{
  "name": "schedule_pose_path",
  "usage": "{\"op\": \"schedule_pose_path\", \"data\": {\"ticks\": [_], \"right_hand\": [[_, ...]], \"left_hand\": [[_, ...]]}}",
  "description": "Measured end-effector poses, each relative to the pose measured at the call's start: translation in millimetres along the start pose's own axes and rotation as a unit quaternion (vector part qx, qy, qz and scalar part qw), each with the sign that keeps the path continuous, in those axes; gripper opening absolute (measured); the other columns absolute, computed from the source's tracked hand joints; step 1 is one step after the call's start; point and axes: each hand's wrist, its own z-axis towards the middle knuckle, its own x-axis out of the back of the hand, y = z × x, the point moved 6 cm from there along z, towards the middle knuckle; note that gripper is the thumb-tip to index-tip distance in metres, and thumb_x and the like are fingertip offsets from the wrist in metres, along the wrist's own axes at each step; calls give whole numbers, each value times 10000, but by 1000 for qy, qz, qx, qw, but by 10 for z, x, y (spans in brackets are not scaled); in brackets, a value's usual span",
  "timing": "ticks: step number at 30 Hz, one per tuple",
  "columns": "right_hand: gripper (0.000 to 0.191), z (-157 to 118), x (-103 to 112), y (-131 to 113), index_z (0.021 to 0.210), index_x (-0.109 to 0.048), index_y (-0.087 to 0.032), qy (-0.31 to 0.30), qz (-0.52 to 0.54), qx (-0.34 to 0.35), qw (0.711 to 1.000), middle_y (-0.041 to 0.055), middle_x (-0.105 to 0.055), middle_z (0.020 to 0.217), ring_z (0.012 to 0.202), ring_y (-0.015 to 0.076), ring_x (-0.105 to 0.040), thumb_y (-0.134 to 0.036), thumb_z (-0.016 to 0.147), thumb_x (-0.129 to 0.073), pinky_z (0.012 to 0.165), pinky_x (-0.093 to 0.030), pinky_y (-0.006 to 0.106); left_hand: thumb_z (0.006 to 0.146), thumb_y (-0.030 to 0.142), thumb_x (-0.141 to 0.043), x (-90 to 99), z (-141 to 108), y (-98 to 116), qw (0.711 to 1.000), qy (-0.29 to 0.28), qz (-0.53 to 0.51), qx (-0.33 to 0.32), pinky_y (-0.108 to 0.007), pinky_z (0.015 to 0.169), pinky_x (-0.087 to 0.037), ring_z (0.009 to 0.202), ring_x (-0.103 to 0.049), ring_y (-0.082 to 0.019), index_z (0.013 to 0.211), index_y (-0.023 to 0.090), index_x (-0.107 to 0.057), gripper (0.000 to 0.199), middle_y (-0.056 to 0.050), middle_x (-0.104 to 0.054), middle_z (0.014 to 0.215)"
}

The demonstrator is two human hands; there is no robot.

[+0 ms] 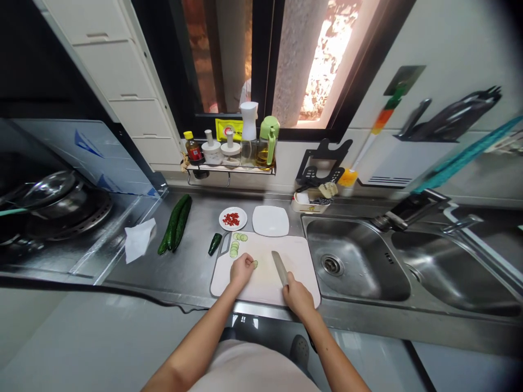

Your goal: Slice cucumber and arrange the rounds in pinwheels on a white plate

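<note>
My left hand (242, 270) is closed over the white cutting board (263, 291), fingers pinched at a cucumber slice (255, 264) that pokes out to their right. In my right hand (299, 294) is the handle of a kitchen knife (279, 266); its blade points away from me, above the board's right half. Overlapping cucumber slices (234, 250) form a short column near the board's left side, with a few more slices (240, 237) at its far left corner. A cut cucumber piece (214, 243) lies on the counter just left of the board's grey handle.
Whole cucumbers (175, 224) and a white paper towel (139, 240) lie to the left. Behind the board are a small plate (225, 225) of chopped red pieces and a white square plate (270, 220). A double sink (355, 261) borders the right; a stove pot (61, 198) stands far left.
</note>
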Motion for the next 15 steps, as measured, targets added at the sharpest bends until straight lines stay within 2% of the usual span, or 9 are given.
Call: {"op": "schedule_pose_path", "data": {"ticks": [4, 8, 11, 15], "right_hand": [[362, 1, -2, -17, 1219, -419, -162, -6, 3, -2, 1000, 133, -671, 952, 882, 233, -643, -203, 870, -334, 662, -379, 294], [375, 6, 6, -36, 1232, -417, -157, -13, 2, -5, 1000, 140, -673, 957, 873, 234, -644, -200, 868, -339, 655, -377, 293], [376, 13, 8, -38, 1235, -415, -157, -15, -1, -8, 1000, 138, -675, 954, 875, 230, -642, -205, 867, -351, 653, -373, 287], [373, 27, 0, -34, 1232, -415, -155, -13, -3, -4, 1000, 139, -673, 951, 875, 229, -641, -200, 867, -353, 657, -372, 288]], "left_hand": [[745, 288, -607, 209, -52, -283, 996, 55, -63, 23, -199, 617, -415, 626, -560, -101, 817, 187, -603, 124, 19, -615, 693], [739, 270, -600, 471, 1, -482, 991, 108, -71, 47, -194, 613, -416, 627, -570, -103, 854, 187, -610, 142, 17, -625, 703], [750, 274, -598, 579, 76, -535, 990, 117, -33, 77, -193, 623, -407, 653, -587, -106, 875, 202, -612, 145, 23, -641, 720], [769, 278, -594, 602, 147, -518, 988, 106, 41, 106, -209, 654, -390, 716, -605, -121, 908, 230, -609, 148, 34, -661, 765]]}}
